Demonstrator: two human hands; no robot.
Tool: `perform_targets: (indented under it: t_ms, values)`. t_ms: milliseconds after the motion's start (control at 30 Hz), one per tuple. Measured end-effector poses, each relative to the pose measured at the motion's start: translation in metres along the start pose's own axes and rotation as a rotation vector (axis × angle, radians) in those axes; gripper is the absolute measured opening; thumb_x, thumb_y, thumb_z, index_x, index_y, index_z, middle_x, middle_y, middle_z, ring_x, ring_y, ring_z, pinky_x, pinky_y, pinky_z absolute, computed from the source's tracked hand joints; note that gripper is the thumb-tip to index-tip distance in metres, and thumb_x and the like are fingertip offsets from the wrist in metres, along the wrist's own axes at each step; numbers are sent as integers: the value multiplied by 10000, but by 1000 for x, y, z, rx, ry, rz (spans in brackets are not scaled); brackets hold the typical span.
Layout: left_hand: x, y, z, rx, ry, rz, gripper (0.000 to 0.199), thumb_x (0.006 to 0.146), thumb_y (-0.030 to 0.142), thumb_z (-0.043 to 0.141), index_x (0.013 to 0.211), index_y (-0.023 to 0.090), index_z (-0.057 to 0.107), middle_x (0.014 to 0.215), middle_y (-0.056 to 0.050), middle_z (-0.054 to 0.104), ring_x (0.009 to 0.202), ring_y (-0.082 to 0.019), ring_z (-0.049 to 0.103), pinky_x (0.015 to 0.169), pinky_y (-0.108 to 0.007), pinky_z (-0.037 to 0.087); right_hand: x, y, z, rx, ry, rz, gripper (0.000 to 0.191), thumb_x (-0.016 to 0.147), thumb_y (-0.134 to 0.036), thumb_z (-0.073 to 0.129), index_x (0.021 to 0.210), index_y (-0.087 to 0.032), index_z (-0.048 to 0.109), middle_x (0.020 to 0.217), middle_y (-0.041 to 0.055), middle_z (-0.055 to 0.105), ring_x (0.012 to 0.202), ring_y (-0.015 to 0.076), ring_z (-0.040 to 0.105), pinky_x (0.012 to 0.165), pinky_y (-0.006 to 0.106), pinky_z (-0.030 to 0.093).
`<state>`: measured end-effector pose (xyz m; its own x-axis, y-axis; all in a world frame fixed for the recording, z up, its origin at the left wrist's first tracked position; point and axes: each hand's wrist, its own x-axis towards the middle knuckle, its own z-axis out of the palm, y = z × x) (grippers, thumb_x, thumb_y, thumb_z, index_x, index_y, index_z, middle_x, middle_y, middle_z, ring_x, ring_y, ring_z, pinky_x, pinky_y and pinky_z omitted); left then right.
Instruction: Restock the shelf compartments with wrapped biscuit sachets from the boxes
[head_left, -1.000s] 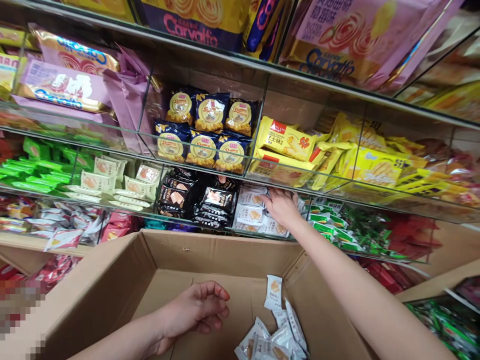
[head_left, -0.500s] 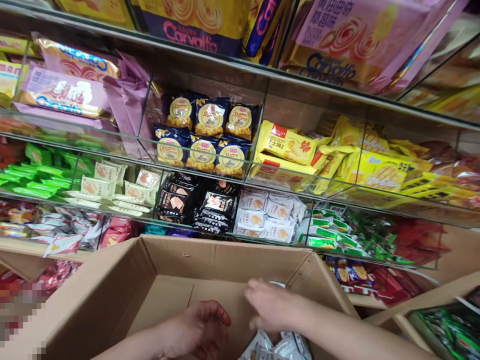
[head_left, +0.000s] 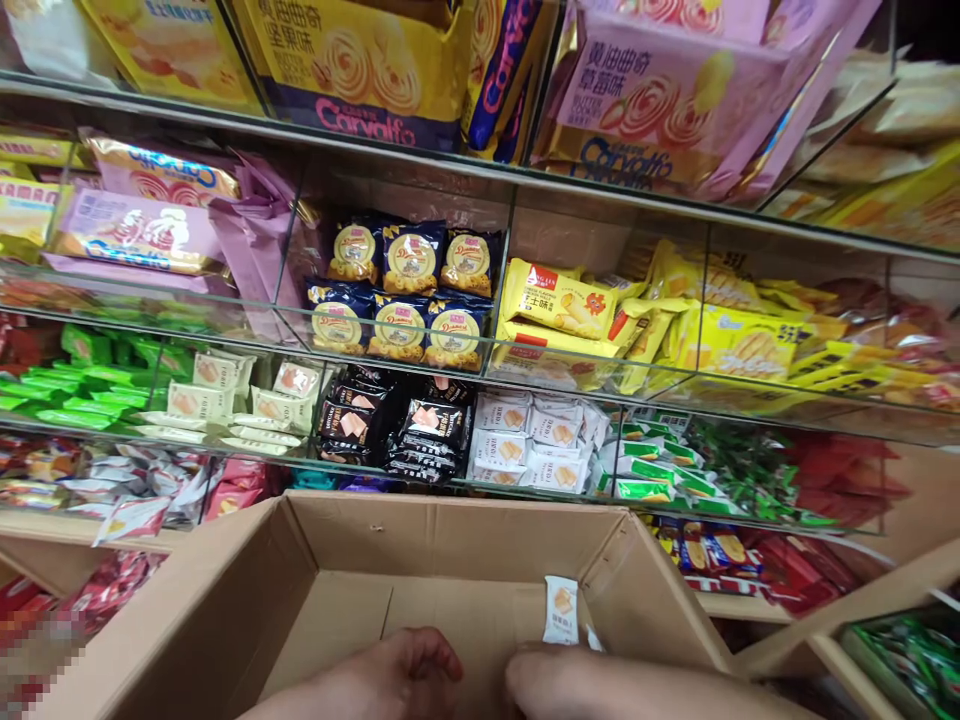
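An open cardboard box (head_left: 450,535) fills the lower middle of the head view. Over its left half my left hand (head_left: 401,670) is loosely curled, its fingers bent towards the right, and nothing shows in it. My right hand (head_left: 559,675) is low in the box at the right, its fingers hidden at the bottom of the picture. Just beyond it lies a small white snack packet (head_left: 561,610) on the box floor, with a bit of another white packet beside it.
Behind the box rise glass-fronted shelves (head_left: 420,150) of packaged snacks. White packets (head_left: 555,425) fill a compartment above the box, next to black packets (head_left: 427,425) and green-white ones (head_left: 652,460). A wooden bin (head_left: 832,670) with green packets stands at the lower right.
My right hand has moved down and nearer, uncovering the white packet at the box's far right. The other white packets are now out of sight. The shelves and box sit slightly lower in view.
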<state>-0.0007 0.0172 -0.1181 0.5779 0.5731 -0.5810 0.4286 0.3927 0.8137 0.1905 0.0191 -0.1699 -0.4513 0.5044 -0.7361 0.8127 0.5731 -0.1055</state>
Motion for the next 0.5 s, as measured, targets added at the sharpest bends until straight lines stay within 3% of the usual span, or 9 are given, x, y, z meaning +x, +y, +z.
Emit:
perform_targets:
  t_ms: [67,167,233,333,500]
  values:
    - [-1,5,2,-1,34,54,316,637,225,586,939,168,511,821,-20,595,679,-114,539,544,-196,335,-9,3,-13,162,186,26,230,636,-265,553,813,-172,667,679,49,651,586,183,575,425,222,336]
    - [-5,15,5,-129,70,222,482,644,270,624,1078,175,437,975,-48,574,894,-141,513,728,-220,371,-24,7,-37,483,563,-12,229,741,-305,465,755,-148,631,687,36,618,593,132,524,475,205,328]
    - [-6,20,5,-182,58,211,468,681,351,599,1086,178,441,981,-57,583,861,-144,531,705,-230,386,-33,7,-50,682,677,-90,269,780,-343,427,737,-143,602,638,5,572,554,99,465,480,195,314]
    - [-6,23,6,-257,28,162,405,706,432,557,989,145,516,864,-70,626,723,-141,573,629,-231,403,-44,6,-58,905,686,-184,309,790,-396,421,731,-140,585,582,-25,509,515,80,400,473,190,306]
    - [-7,24,9,-380,50,183,351,724,433,543,856,110,574,803,-95,649,688,-130,594,586,-193,397,-54,4,-52,1257,557,-365,285,665,-349,611,864,-151,562,723,-10,566,626,98,485,582,216,385]
